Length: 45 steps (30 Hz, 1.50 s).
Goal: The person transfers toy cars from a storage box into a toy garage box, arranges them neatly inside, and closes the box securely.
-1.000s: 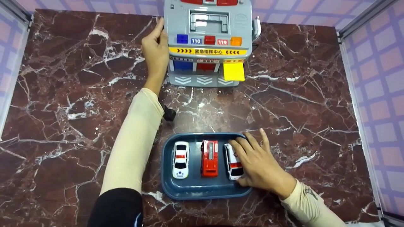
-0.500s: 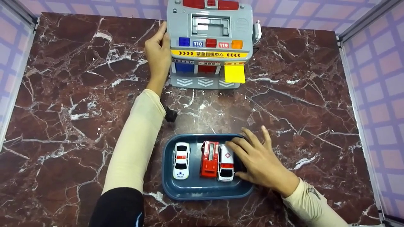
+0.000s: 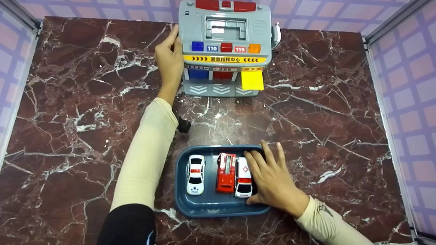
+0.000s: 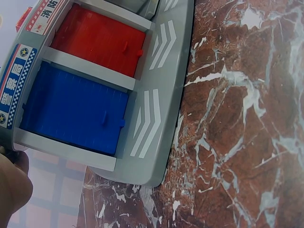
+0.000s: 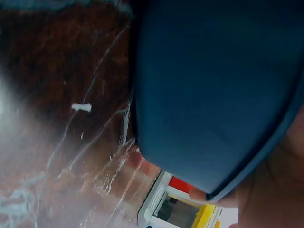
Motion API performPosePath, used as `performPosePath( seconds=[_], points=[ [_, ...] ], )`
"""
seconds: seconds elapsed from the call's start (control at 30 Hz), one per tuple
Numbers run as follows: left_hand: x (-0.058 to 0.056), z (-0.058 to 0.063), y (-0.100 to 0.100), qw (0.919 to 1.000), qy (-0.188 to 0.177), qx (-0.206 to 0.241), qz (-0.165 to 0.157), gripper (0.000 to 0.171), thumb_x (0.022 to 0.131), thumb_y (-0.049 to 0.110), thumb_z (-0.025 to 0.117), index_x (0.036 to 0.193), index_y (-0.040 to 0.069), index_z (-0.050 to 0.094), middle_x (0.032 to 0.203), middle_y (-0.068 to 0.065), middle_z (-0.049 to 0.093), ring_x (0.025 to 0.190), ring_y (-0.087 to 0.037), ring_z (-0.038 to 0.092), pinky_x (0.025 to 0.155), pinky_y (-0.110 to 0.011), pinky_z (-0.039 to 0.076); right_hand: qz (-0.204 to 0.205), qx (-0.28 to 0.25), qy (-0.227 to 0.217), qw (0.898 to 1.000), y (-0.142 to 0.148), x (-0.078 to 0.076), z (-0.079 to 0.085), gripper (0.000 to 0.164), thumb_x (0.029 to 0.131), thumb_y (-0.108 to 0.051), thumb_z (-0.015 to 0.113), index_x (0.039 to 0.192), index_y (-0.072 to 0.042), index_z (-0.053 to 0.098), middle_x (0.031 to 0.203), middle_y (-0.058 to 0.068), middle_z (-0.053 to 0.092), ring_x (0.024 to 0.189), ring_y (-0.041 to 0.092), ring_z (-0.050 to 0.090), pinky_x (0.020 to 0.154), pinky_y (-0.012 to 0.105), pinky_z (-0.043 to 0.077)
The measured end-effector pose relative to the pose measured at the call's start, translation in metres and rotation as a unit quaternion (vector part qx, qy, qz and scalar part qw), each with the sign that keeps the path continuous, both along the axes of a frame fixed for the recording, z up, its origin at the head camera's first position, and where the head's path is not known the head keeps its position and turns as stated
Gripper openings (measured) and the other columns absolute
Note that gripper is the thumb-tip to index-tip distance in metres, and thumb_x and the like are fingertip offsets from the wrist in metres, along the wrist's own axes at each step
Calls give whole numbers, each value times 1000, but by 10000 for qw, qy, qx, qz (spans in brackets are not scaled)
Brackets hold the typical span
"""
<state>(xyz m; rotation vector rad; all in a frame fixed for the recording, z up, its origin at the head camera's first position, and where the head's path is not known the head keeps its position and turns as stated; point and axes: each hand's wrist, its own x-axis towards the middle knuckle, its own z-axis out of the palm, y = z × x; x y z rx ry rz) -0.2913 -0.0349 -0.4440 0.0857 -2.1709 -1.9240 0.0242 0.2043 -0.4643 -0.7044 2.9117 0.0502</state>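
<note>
My left hand (image 3: 168, 61) lies against the left side of a grey toy emergency station (image 3: 224, 37), forefinger extended along it; part of this hand (image 4: 12, 185) shows in the left wrist view. Over the right rim of a dark blue tray (image 3: 218, 213) is my right hand (image 3: 274, 180), fingers spread. Its fingertips and thumb are beside a white toy ambulance (image 3: 244, 173); whether they touch it cannot be made out. The ambulance stands right against a red toy fire truck (image 3: 226, 173). A white toy police car (image 3: 195, 174) is at the tray's left.
The station has a blue door (image 4: 78, 109), a red door (image 4: 97, 38) and a raised yellow flap (image 3: 252, 80). All stands on a dark red marbled table (image 3: 327, 112). Patterned walls (image 3: 405, 85) close off the back and sides.
The ambulance went from under my right hand to beside the fire truck, which tilted slightly. My right hand drew off it, then moved left again, close to it. My left hand stays at the station.
</note>
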Motion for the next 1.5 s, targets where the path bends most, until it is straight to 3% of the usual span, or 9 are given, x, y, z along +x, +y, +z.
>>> performPosePath(
  seconds=[0.17, 0.37, 0.67, 0.97, 1.23, 1.5],
  points=[
    [-1, 1, 0, 10000, -26, 7, -26, 37, 100, 1, 56, 137, 5, 56, 145, -6, 54, 138, -7, 46, 108, -6, 32, -74, -202, 52, 9998, -2, -1, -2, 141, 43, -85, 78, 150, -3, 37, 139, 18, 50, 145, 52, 23, 116, 73, 6],
    [-1, -1, 0, 9999, 135, 56, -6, 36, 100, 0, 56, 136, 3, 57, 144, -7, 54, 139, -13, 47, 108, -7, 33, 75, -161, 167, 9997, -2, -1, -5, 127, 49, -75, 84, 145, -3, 41, 135, 17, 53, 143, 53, 25, 115, 75, 8],
    [-4, -3, -1, 9999, 93, 81, 26, 35, 100, 1, 57, 135, 4, 59, 144, -6, 55, 138, -11, 48, 108, -7, 33, 59, -396, 322, 9987, 3, -5, 4, 116, 50, -65, 88, 140, -4, 46, 135, 15, 55, 141, 44, 36, 114, 75, 9],
    [-4, -2, -2, 9999, -16, 109, -6, 36, 100, 0, 57, 136, 4, 57, 145, -6, 53, 139, -11, 46, 107, -6, 34, 46, -747, 191, 9970, 4, -6, 7, 111, 47, -55, 95, 135, -5, 49, 135, 12, 58, 146, 46, 29, 113, 77, 8],
    [-1, 3, 1, 9998, -31, 198, -2, 36, 100, -1, 56, 136, 2, 57, 145, -8, 53, 140, -13, 46, 108, -6, 33, 219, -1588, 330, 9865, 9, -7, 2, 90, 50, -45, 97, 121, -11, 53, 120, 4, 66, 140, 46, 39, 109, 81, 11],
    [16, 25, 4, 9996, -48, 268, 0, 36, 100, -5, 53, 135, -3, 55, 145, -13, 52, 140, -16, 46, 108, -7, 34, 386, -2444, 629, 9669, 16, -13, -3, 76, 54, -41, 95, 117, -15, 61, 120, 4, 63, 130, 41, 50, 106, 83, 8]
  ],
)
